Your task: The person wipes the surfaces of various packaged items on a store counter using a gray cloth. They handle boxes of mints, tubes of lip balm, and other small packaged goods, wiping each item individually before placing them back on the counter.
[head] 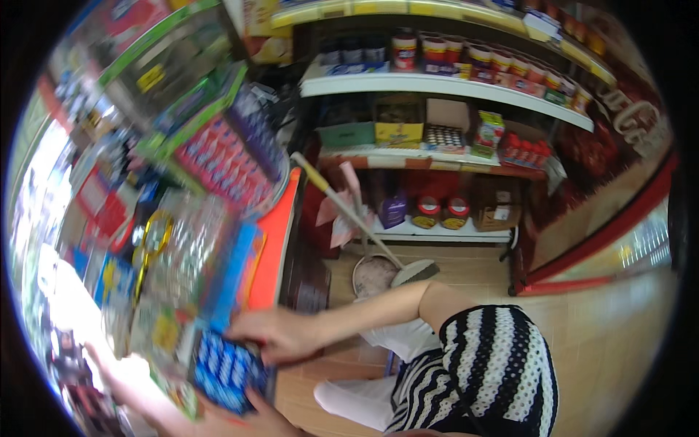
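Observation:
A box of small blue packets (226, 366) lies tilted at the counter's front edge, before me. My left hand (251, 418) comes up from the bottom edge with its fingers spread around the box's near end; part of it is cut off. My right hand (286, 334) reaches in from the right and lies over the far right rim of the box. Motion blur hides what its fingers do there. Just beyond the box are a blue packet (232, 276) and a pile of clear plastic packaging (183, 246).
A bright forearm (128, 377), seemingly another person's, crosses at the left. Display tubs with pink packets (226, 164) stand on the orange-topped counter (276, 235). A long-handled brush (412, 271) and dustpan (374, 276) rest below stocked shelves (415, 84). A red-framed cooler (595, 240) stands right.

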A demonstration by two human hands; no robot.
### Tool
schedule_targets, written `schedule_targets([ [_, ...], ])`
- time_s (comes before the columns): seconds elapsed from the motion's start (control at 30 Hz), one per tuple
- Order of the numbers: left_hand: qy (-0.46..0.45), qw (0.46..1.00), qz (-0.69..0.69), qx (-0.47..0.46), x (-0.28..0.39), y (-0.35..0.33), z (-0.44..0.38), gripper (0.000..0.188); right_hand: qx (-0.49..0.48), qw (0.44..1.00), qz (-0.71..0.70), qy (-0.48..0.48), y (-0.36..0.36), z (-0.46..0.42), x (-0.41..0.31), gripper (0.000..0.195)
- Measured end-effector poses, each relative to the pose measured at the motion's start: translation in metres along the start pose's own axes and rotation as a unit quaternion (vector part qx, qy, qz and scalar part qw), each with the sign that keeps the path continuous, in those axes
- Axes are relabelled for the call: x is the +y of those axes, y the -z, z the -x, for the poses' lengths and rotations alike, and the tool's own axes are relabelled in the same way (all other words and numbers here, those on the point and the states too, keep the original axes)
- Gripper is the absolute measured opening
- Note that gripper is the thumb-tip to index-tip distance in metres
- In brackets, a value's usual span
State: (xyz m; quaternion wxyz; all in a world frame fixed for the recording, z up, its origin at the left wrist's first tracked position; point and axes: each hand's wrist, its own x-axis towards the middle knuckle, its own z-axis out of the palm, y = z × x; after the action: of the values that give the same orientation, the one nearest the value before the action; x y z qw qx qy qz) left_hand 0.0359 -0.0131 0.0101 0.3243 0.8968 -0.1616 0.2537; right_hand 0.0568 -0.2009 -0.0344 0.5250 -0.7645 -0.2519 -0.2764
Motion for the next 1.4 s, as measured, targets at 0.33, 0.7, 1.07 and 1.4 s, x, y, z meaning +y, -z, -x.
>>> schedule_targets([
  [0.33, 0.177, 0.947, 0.229, -0.139, 0.031, -0.009, -0.012, 0.078, -0.053, 0.981, -0.075, -0.171, -0.018, 0.004, -0.046, 0.100],
  [0.7, 0.422, 0.766, 0.450, -0.181, 0.039, 0.066, -0.014, 0.082, -0.050, 0.931, -0.095, -0.349, -0.030, -0.001, -0.081, 0.089],
  [1.07, 0.293, 0.704, 0.554, -0.336, -0.037, 0.071, -0.033, 0.086, 0.185, 0.804, -0.176, -0.536, -0.070, -0.030, -0.144, 0.067],
  [1.4, 0.130, 0.768, 0.376, -0.502, -0.049, 0.128, -0.083, 0.089, 0.344, 0.722, -0.289, -0.527, -0.107, -0.042, -0.204, 0.077],
])
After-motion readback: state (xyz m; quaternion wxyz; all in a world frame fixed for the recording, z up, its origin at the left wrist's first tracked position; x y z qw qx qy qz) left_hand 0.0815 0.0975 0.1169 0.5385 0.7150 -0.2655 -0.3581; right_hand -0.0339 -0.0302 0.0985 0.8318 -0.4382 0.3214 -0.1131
